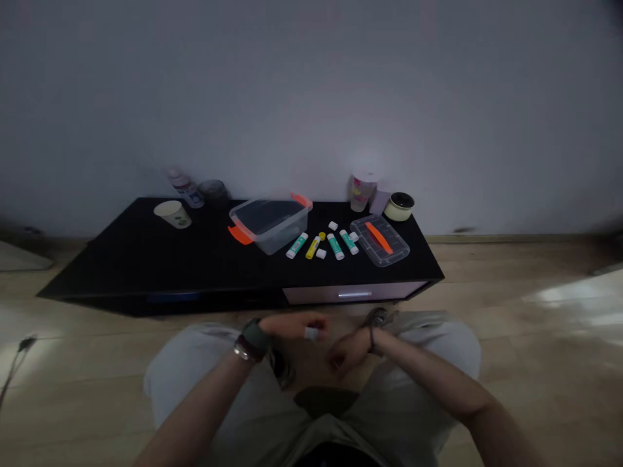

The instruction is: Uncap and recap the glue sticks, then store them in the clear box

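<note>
My left hand is over the gap between my knees, its fingers curled round a small white object, blurred and only partly showing. Close by on the right, my right hand is closed too, apart from the left; what its fingers hold, if anything, is hidden. Beyond my hands, on the black cabinet top, lie green-and-white glue sticks and a yellow glue stick. Around them are loose white caps and a yellow cap. A clear box with orange clips stands left of them.
A clear lid with an orange handle lies at the right. Behind it stand a patterned cup and a cream jar. Leftward are a paper cup, a spray can and a dark container. A drawer fronts the cabinet.
</note>
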A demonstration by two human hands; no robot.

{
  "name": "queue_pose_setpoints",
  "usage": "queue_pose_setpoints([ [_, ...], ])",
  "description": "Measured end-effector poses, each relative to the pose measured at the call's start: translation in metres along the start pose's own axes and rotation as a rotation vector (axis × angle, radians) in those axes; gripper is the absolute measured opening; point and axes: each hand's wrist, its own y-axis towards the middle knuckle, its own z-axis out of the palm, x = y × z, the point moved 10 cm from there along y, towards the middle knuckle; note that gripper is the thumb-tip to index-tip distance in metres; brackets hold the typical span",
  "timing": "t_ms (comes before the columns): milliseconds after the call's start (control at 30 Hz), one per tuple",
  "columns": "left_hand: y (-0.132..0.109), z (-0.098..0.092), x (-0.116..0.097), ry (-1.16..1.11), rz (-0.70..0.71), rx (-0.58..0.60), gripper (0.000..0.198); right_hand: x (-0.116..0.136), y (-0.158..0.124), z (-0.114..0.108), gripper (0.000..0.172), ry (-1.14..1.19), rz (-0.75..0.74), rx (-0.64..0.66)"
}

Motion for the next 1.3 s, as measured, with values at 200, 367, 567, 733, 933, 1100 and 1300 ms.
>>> queue_pose_setpoints([
  [200, -0.053, -0.073, -0.113, -0.374, 0.474, -0.249, 0.041, 0.104, -0.094, -0.093, 0.038, 0.165, -0.558, -0.310],
  [367, -0.076, -0.096, -0.141, -0.485, 0.612, -0.357, 0.054, 0.131, -0.155, -0.144, 0.046, 0.438, -0.991, -0.607],
  [567, -0.044, -0.155, -0.069, -0.781, 0.299, -0.611, 0.070, 0.053, -0.115, -0.198, 0.071, 0.822, -0.722, -0.733],
  [733, 0.003, -0.169, 0.017, -1.041, 0.029, -0.587, 0.073, -0.041, -0.064, -0.207, 0.074, 1.061, -0.360, -0.760],
  [933, 0.016, -0.161, 0.063, -1.114, -0.058, -0.512, 0.070, -0.090, -0.043, -0.189, 0.078, 1.104, -0.195, -0.731],
  [1100, 0.025, -0.157, 0.063, -1.126, -0.089, -0.444, 0.070, -0.087, -0.043, -0.194, 0.075, 1.125, -0.185, -0.710],
  [1300, 0.029, -0.155, 0.064, -1.104, -0.100, -0.437, 0.071, -0.086, -0.045, -0.196, 0.076, 1.100, -0.178, -0.732],
])
